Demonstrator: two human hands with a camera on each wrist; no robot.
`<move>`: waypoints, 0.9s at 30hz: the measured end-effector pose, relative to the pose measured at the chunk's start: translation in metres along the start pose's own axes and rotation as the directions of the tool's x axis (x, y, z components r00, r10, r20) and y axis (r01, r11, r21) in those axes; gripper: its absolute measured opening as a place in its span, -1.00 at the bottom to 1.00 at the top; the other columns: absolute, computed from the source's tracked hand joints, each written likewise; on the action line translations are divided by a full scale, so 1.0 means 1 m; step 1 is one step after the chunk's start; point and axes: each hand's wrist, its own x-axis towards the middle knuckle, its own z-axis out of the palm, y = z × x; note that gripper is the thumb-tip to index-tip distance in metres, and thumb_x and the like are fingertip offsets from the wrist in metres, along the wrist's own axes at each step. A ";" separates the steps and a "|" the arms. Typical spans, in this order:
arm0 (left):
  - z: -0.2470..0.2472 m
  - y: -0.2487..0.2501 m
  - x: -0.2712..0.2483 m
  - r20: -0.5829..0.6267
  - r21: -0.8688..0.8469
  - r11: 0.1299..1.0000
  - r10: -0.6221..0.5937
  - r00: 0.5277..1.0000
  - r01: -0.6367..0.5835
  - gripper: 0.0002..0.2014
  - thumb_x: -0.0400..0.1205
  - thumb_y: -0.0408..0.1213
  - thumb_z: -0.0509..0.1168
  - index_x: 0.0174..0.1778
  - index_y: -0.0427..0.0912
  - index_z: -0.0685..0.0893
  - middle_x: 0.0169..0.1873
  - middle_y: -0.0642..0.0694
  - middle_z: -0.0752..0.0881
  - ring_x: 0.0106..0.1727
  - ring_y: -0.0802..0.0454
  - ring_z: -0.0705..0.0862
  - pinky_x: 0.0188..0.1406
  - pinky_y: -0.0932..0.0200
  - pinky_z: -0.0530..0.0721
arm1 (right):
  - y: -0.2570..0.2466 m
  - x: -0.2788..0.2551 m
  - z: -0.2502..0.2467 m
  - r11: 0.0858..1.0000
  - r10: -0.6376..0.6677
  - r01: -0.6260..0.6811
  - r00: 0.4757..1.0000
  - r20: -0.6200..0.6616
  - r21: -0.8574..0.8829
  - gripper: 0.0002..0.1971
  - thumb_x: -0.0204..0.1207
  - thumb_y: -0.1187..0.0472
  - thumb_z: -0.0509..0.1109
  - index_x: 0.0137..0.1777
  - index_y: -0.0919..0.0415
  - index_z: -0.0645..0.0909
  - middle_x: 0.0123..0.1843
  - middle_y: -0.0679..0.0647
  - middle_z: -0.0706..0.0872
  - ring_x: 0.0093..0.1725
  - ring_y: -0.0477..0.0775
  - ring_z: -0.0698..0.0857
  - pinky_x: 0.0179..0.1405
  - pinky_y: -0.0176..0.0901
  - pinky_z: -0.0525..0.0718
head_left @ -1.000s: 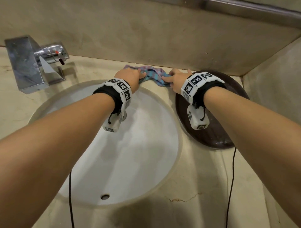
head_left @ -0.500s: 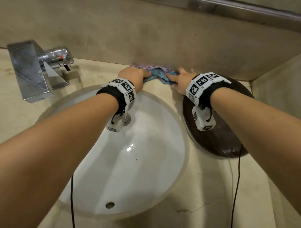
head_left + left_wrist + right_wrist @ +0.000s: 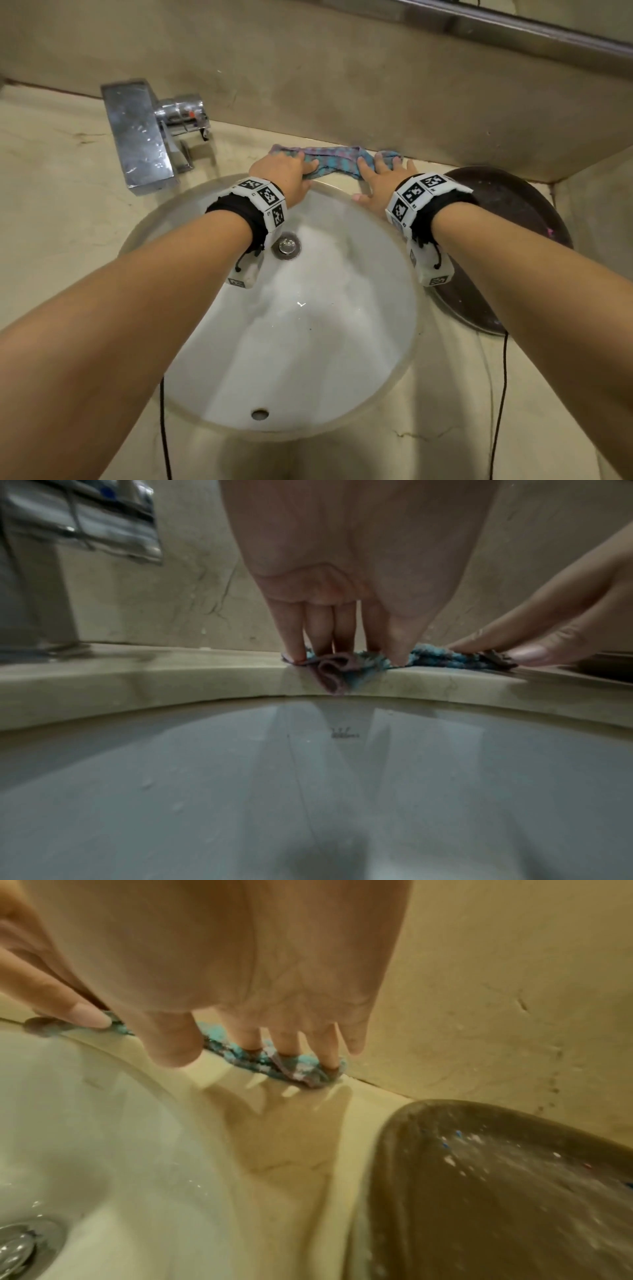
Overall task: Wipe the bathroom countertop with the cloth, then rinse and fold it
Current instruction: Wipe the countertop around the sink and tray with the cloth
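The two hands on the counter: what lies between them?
In the head view, a bunched stretch of the cloth spans the countertop between the left hand and the right hand; both press it down.

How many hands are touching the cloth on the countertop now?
2. The left hand presses the left end of the cloth behind the sink; the right hand presses its right end, near the brown tray. No other hand is in view.

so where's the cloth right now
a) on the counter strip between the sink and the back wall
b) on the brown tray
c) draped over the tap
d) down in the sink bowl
a: the cloth lies stretched along the counter behind the sink, with the left hand and right hand pressing its two ends.
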 end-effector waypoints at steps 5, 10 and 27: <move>-0.004 -0.031 -0.014 0.011 -0.013 0.998 -0.067 0.998 0.068 -0.58 0.71 -0.06 0.05 0.53 0.09 0.36 0.58 -0.04 0.35 0.48 -0.21 0.45 0.31 -0.12 0.56 | -0.033 0.006 -0.013 0.997 -0.065 0.065 0.998 -0.006 -0.052 -0.20 0.60 -0.24 0.07 0.68 0.05 -0.23 0.72 0.20 -0.12 0.67 0.42 -0.01 0.66 0.25 -0.05; 0.000 -0.056 -0.026 -0.018 0.015 0.992 -0.127 0.992 0.127 -0.53 0.70 0.01 0.04 0.56 0.07 0.30 0.54 -0.07 0.40 0.49 -0.21 0.41 0.19 -0.15 0.61 | -0.062 0.017 -0.024 0.990 -0.105 0.102 0.994 -0.032 -0.095 -0.11 0.53 -0.28 0.16 0.68 0.07 -0.22 0.71 0.20 -0.09 0.65 0.45 0.04 0.65 0.22 0.00; -0.001 -0.043 -0.007 0.120 0.017 0.983 -0.182 0.976 0.181 0.00 0.50 0.35 0.15 0.66 -0.11 -0.18 0.67 -0.21 -0.13 0.68 -0.25 -0.03 0.63 -0.20 0.11 | -0.055 0.017 -0.022 0.989 -0.145 0.145 0.989 -0.027 0.010 -0.09 0.53 -0.14 0.29 0.67 0.01 -0.26 0.72 0.13 -0.11 0.68 0.36 -0.05 0.59 0.43 0.05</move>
